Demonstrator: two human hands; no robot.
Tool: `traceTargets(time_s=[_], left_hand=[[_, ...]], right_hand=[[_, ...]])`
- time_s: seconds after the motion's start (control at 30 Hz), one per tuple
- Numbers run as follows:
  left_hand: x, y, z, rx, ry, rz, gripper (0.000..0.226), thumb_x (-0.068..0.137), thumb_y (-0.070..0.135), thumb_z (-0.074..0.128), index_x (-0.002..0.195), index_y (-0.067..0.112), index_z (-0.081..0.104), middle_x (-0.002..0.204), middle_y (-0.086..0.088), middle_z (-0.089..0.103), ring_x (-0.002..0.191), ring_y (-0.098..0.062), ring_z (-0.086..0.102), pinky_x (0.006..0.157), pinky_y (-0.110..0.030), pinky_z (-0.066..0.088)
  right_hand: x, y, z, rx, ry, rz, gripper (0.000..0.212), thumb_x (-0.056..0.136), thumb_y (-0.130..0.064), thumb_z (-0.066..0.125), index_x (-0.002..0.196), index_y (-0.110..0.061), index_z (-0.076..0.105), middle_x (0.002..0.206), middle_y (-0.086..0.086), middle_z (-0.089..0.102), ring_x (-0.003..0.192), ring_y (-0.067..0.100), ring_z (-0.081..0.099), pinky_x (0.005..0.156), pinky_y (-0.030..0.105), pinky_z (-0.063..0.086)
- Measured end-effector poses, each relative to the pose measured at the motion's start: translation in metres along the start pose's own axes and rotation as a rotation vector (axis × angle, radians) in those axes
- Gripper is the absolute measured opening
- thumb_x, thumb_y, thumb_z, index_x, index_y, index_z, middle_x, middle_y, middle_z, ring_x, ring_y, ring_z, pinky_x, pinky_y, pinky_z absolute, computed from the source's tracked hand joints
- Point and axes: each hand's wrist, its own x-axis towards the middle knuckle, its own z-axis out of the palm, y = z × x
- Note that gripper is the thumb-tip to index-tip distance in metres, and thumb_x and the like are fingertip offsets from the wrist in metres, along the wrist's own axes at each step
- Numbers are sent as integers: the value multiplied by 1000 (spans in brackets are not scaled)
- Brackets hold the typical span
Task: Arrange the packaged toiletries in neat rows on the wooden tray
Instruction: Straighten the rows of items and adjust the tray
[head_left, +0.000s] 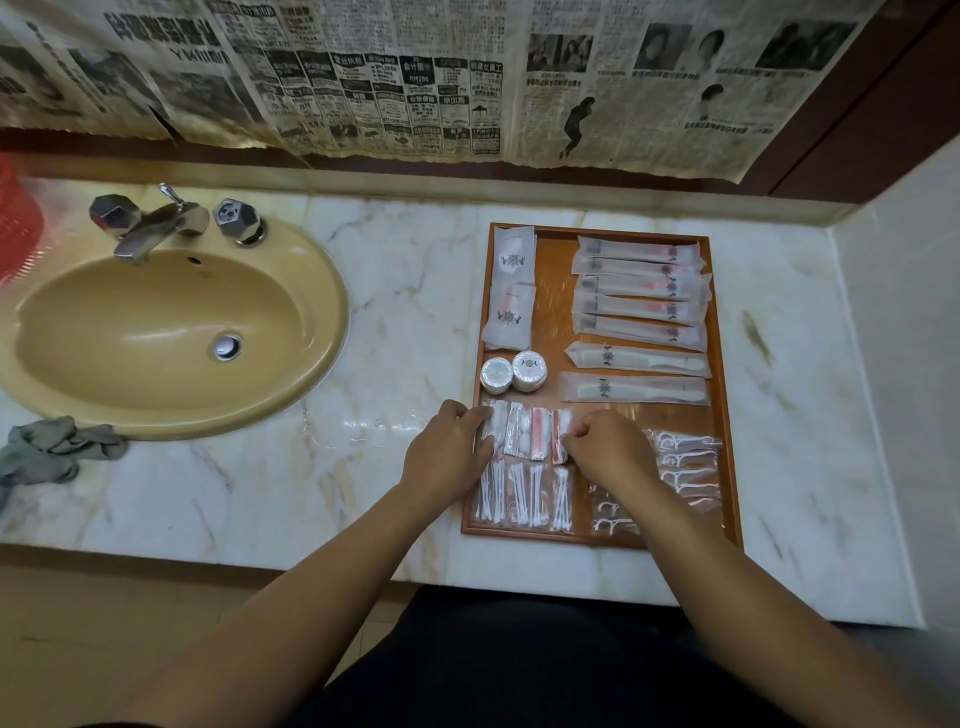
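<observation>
Left hand (447, 449): fingers curled, gripping the left end of the cotton-packet row (524, 434), near-left on the wooden tray (726, 364), at its rim. Right hand (610, 449) pinches the right end. A strip of bare wood lies just beyond the knuckles.

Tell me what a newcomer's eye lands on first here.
The wooden tray on the right of the marble counter, packed with rows of wrapped toiletries, with long toothbrush packets at its far right. Near its front, the left hand and right hand work at either end of a row of small packets. Left of the tray sits a tan sink, under newspaper covering the wall.
</observation>
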Motion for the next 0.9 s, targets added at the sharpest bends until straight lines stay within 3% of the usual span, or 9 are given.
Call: traceTargets(time_s=[0.1, 0.17, 0.33, 0.4, 0.47, 0.53, 0.57, 0.67, 0.9], left_hand=[[-2, 1, -1, 2, 20, 13, 46, 100, 46, 53, 143, 31, 51, 132, -3, 52, 102, -23, 63, 73, -33, 56], [-3, 2, -1, 6, 44, 25, 45, 99, 46, 54, 141, 31, 53, 131, -3, 52, 101, -23, 63, 72, -33, 56], [-5, 0, 3, 34, 152, 118, 37, 95, 37, 65, 129, 22, 65, 112, -9, 58, 93, -27, 61, 70, -37, 54], [-5, -2, 4, 81, 243, 217, 34, 94, 31, 66, 124, 17, 68, 112, -11, 62, 96, -31, 62, 79, -41, 53], [-6, -4, 8, 146, 293, 378, 37, 98, 29, 58, 130, 12, 65, 126, -14, 63, 114, -35, 60, 98, -48, 47], [-12, -6, 13, 202, 238, 499, 47, 106, 31, 41, 144, 7, 55, 148, -15, 53, 140, -33, 46, 117, -53, 32], [-16, -7, 15, 223, 185, 534, 52, 108, 33, 32, 149, 6, 48, 155, -14, 45, 147, -30, 38, 121, -54, 25], [-24, -9, 21, 304, 39, 560, 59, 108, 40, 24, 154, 6, 40, 161, -13, 35, 152, -26, 29, 123, -56, 17], [-27, -1, 22, 392, -91, 441, 63, 106, 45, 19, 154, 11, 42, 164, -11, 30, 154, -24, 23, 121, -66, 4]], right_hand=[[0, -2, -1, -111, 39, -19, 25, 92, -36, 66, 74, -22, 74, 77, -4, 72, 68, 18, 65, 63, 31, 57], [1, -3, -3, -121, 75, -47, 15, 91, -37, 65, 86, -24, 71, 84, -4, 71, 73, 19, 65, 63, 31, 54], [3, 1, 1, -120, 29, -219, 23, 92, -29, 69, 114, -21, 69, 108, 0, 70, 93, 20, 65, 79, 37, 57], [0, 3, 5, -158, 95, -325, 22, 95, -28, 66, 114, -17, 71, 114, 3, 67, 103, 22, 60, 87, 37, 54], [-10, 3, 11, -189, 184, -458, 31, 99, -28, 59, 123, -12, 69, 126, 7, 63, 119, 25, 53, 100, 36, 46], [-23, 4, 22, -195, 124, -551, 50, 104, -35, 48, 146, -8, 51, 154, 12, 45, 144, 29, 35, 120, 37, 29], [-30, 6, 29, -207, 49, -565, 62, 106, -43, 41, 157, -8, 33, 165, 10, 26, 154, 28, 17, 126, 36, 16], [-42, 16, 49, -297, -98, -557, 82, 104, -63, 23, 162, -13, -7, 167, 2, -23, 153, 18, -24, 123, 33, -12], [-41, 21, 58, -304, -101, -532, 82, 104, -64, 19, 161, -14, -12, 165, -1, -28, 150, 15, -32, 122, 30, -15]])
